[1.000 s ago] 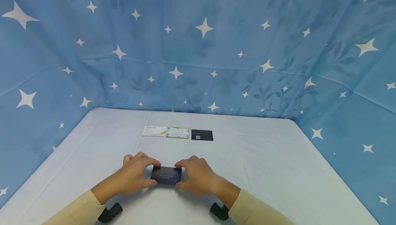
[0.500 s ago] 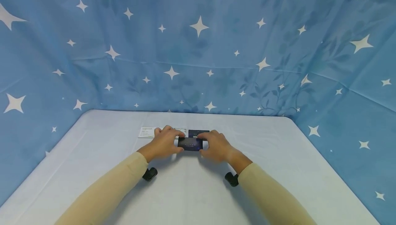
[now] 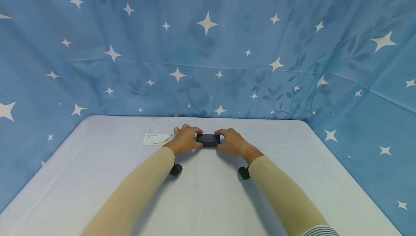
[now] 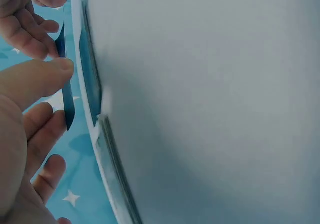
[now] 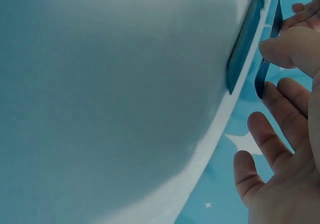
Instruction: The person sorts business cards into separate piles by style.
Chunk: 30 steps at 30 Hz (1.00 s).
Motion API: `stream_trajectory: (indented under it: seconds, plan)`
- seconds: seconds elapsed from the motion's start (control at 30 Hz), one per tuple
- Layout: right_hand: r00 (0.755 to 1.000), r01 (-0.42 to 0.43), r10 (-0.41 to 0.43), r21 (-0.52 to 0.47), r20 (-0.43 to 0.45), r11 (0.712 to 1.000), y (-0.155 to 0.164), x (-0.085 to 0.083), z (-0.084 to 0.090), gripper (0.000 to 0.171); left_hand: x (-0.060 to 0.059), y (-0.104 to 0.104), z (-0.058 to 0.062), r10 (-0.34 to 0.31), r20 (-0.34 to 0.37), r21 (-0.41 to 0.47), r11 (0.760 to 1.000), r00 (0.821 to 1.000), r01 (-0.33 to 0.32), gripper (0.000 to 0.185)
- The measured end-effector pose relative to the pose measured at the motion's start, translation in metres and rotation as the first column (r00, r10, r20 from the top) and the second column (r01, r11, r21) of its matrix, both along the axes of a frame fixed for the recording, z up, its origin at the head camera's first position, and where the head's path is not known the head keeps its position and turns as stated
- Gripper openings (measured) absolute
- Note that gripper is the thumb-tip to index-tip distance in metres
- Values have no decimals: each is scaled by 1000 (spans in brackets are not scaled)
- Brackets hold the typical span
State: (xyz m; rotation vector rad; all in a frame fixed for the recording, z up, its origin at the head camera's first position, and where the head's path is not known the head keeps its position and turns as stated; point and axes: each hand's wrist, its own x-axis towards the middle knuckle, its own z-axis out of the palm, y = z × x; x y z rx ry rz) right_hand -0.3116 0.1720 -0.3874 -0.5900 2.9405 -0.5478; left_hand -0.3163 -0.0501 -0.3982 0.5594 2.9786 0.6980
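Observation:
A dark business card (image 3: 208, 140) with faint print is held up between my two hands. My left hand (image 3: 185, 140) pinches its left end between thumb and fingers. On the opposite end, my right hand (image 3: 232, 142) has the same kind of pinch. Both wrist views show the held card (image 4: 69, 106) nearly edge-on, above the table and apart from it. A white business card (image 3: 156, 139) lies flat at the left of my left hand. The floral card beside it is mostly covered by that hand. In the right wrist view another card (image 5: 244, 46) lies on the table.
A white cloth covers the table (image 3: 208, 200), whose far edge meets a blue star-patterned curtain (image 3: 195, 48). Black wrist cameras (image 3: 176, 170) hang under both wrists.
Both hands have carried the dark card forward and to the right, from the near middle of the table to the row of cards. It now hides the dark card lying there in the head view.

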Motion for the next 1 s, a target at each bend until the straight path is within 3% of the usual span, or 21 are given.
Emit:
stream_trajectory:
  seconds: [0.3,1.0]
  plan:
    - [1000,-10,10,11,29,1000,-5,-9,-7,55,-6,4,-5,50,37,-47,998,998,-49,50]
    - [988,85,-73,-89,136,992,2,-10,-16,54,1,6,1,46,106,-114,993,993,-34,51]
